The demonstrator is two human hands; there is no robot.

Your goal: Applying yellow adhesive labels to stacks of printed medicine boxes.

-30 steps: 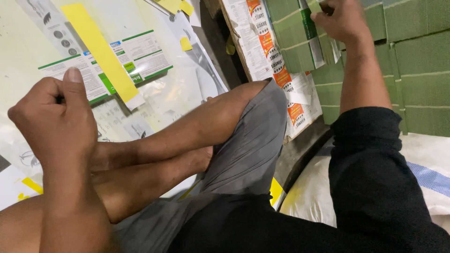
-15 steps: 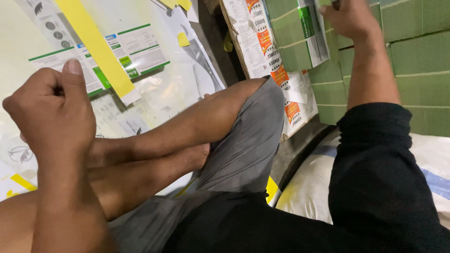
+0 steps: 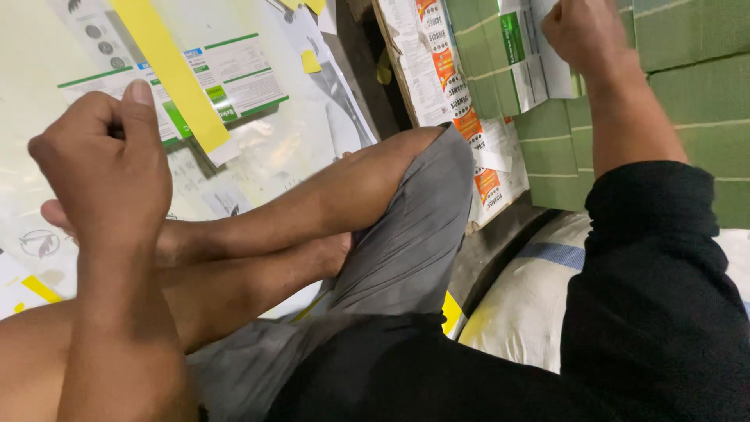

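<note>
Nearest to you: your own body. A black sleeve (image 3: 664, 312) covers your right upper arm at the lower right; grey trousers (image 3: 406, 258) cover the thigh, rolled back to the knee, and your bare crossed legs (image 3: 273, 234) run leftward across the lower middle.

Beside the right leg: a pale sack (image 3: 523, 312) with a blue stripe, lying under the sleeve.

Left side, raised: your left hand (image 3: 109, 168), closed into a loose fist, thumb up and pressed against the curled fingers. You cannot tell whether anything is pinched inside it; nothing shows between the fingers.

Behind that hand, flat on the floor: a glossy pale sheet (image 3: 281, 148) carrying a green-and-white printed label (image 3: 234, 78), with a long yellow strip (image 3: 168, 66) lying diagonally across the label and ending in a white tip. A small yellow scrap (image 3: 310, 61) sits just beside the label's right edge.

Middle distance: a cardboard edge faced with orange-and-white printed labels (image 3: 461, 109), standing tilted beyond your knee.

Farthest, upper right: a stack of green cartons (image 3: 687, 94) filling the corner. Your right hand (image 3: 586, 31) is stretched up to it, fingers curled shut on a white-and-green label (image 3: 523, 59) that lies against the carton faces; the label hangs just left of and below the knuckles.
</note>
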